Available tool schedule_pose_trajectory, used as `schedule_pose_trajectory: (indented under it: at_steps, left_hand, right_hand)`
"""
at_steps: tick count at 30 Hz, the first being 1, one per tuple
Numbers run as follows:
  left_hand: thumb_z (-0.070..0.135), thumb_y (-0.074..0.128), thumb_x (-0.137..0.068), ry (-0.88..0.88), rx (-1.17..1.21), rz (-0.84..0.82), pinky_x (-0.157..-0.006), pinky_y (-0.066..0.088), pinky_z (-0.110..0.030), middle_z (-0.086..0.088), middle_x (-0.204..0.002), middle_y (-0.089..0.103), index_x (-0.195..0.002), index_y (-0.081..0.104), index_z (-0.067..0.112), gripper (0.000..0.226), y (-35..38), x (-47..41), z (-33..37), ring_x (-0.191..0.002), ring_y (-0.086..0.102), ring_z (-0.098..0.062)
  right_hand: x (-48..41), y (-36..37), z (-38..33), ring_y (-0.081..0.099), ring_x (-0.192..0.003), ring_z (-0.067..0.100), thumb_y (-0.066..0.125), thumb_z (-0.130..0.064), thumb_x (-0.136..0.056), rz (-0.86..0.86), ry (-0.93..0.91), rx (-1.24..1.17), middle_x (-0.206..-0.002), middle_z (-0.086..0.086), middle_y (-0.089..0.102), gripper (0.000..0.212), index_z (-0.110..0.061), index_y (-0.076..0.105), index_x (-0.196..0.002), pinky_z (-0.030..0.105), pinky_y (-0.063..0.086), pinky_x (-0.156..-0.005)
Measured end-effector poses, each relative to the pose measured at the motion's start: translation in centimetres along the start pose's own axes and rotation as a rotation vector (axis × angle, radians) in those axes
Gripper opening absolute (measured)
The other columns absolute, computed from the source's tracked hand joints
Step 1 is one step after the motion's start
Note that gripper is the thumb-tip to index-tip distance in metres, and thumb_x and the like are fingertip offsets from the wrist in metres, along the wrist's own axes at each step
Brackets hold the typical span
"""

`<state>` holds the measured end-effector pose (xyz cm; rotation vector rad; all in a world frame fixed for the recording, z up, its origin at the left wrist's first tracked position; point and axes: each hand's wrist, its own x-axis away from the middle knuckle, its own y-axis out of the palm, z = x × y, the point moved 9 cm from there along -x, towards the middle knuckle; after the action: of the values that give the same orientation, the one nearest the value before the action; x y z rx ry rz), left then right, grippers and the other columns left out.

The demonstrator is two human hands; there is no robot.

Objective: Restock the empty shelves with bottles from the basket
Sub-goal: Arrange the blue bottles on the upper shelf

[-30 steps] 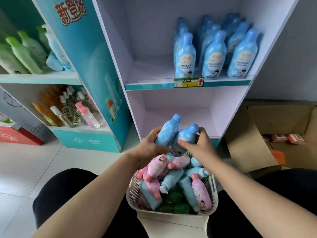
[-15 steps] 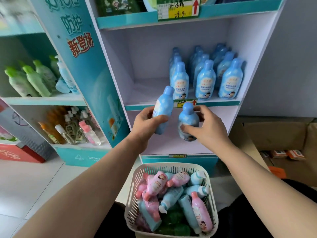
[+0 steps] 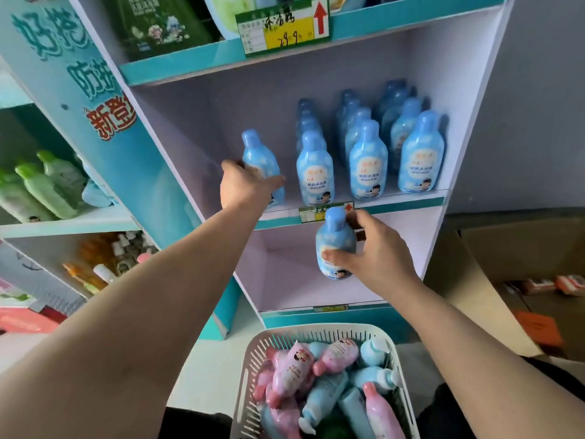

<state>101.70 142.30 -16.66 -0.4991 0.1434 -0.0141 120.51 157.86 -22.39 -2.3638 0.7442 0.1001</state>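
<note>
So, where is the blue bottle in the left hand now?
In the head view, the blue bottle is upright at the front of the middle shelf, left of the stocked blue rows, in the left hand.

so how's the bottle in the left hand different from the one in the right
The left-hand bottle is up at the middle shelf, beside the blue row; the right-hand bottle hangs lower, in front of that shelf's edge. The left-hand bottle leans left, no label showing; the right-hand bottle is near upright, label showing. Both are blue, capped, same shape.
</note>
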Motion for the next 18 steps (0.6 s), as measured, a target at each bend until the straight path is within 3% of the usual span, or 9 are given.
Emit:
schedule_pose_trajectory:
  at_steps: [3,7,12,15,18]
  left_hand:
    - [0.036,0.086,-0.064,-0.024,-0.055,0.007,-0.057,0.040,-0.020,0.002,-0.102,0.057,-0.115,0.044,0.012,0.070,0.9,-0.7,-0.6,-0.067,0.055,-0.010]
    - [0.038,0.086,-0.063,0.036,-0.138,0.005,-0.074,0.042,-0.029,0.002,-0.101,0.053,-0.115,0.040,0.010,0.075,1.6,-1.0,-0.7,-0.100,0.060,-0.023]
    - [0.027,0.089,-0.059,0.260,-0.291,-0.027,-0.086,0.044,-0.039,-0.004,-0.135,0.040,-0.138,0.027,0.020,0.100,1.2,-0.2,0.7,-0.118,0.051,-0.029]
    - [0.015,0.086,-0.062,0.457,-0.421,-0.006,-0.087,0.048,-0.043,-0.004,-0.142,0.032,-0.147,0.017,0.029,0.109,0.7,0.3,2.1,-0.118,0.050,-0.033]
    - [0.009,0.083,-0.064,0.527,-0.497,-0.023,-0.088,0.047,-0.042,-0.004,-0.143,0.031,-0.147,0.019,0.028,0.106,0.9,0.3,2.7,-0.119,0.049,-0.032]
  right_hand:
    - [-0.1,0.1,0.3,0.059,-0.090,0.013,0.081,-0.040,-0.066,-0.024,-0.009,0.054,-0.099,-0.012,0.064,0.048,-0.029,0.058,-0.106,0.029,0.045,-0.071]
    - [-0.4,-0.1,0.6,0.059,-0.093,0.013,0.081,-0.042,-0.066,-0.033,-0.007,0.115,-0.104,-0.011,0.065,0.050,-0.029,0.057,-0.108,0.028,0.043,-0.072]
    - [-0.3,0.2,0.0,0.058,-0.092,0.013,0.082,-0.040,-0.065,-0.043,-0.017,0.119,-0.104,-0.011,0.064,0.050,-0.031,0.058,-0.107,0.027,0.040,-0.069]
    - [-0.2,0.6,-0.6,0.058,-0.090,0.012,0.082,-0.041,-0.065,-0.047,-0.025,0.111,-0.100,-0.013,0.063,0.049,-0.031,0.057,-0.105,0.027,0.040,-0.068]
    - [0.0,1.1,-1.0,0.057,-0.089,0.010,0.082,-0.041,-0.065,-0.063,-0.020,0.083,-0.094,-0.017,0.060,0.047,-0.031,0.057,-0.103,0.026,0.039,-0.067]
